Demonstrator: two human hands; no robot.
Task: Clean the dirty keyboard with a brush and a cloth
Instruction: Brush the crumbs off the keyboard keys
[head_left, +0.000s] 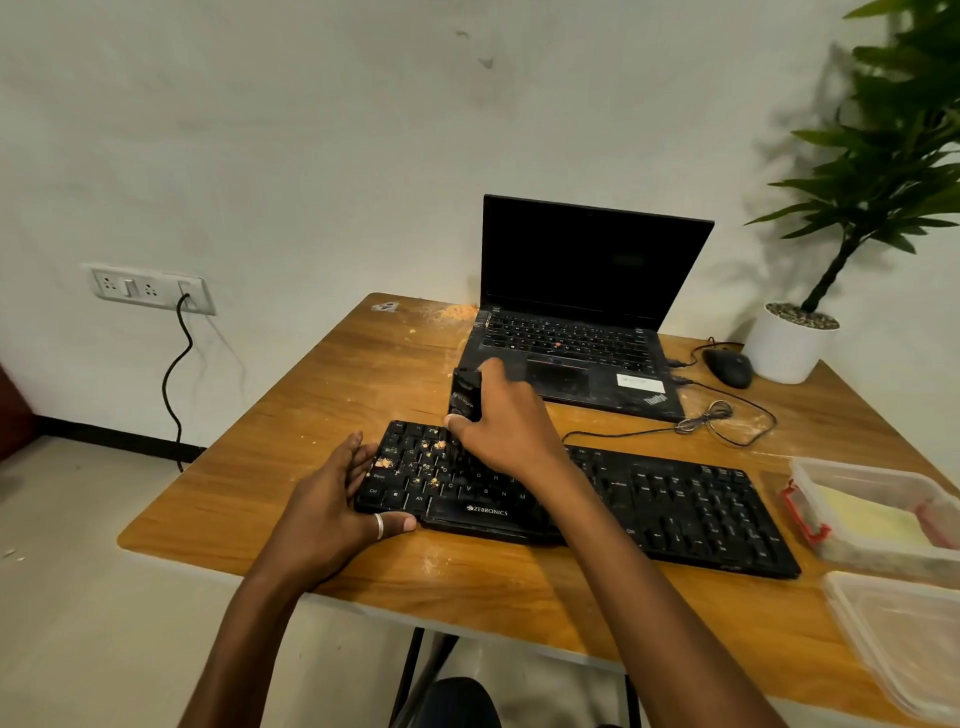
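At the left of the frame a wall socket (150, 288) has a black cable (175, 374) hanging from it toward the floor. Right of it is the wooden table (322, 384), dusted with pale crumbs. The left hand (332, 499) holds the near left corner of the black keyboard (675, 504), which lies across the lower middle of the frame. Its fingers rest against the keyboard's left end and its ringed thumb lies along the front edge. Orange crumbs (435, 448) dot the keys at that end. Just above them the right hand (511, 423) is curled round a black brush (465, 395), held upright over the keyboard's upper left corner. Behind it an open laptop (582, 332) has a dark screen. Farther right are a black mouse (728, 367) and a white plant pot (787, 345). At the right edge sit two clear plastic containers (878, 512), one nearer than the other.
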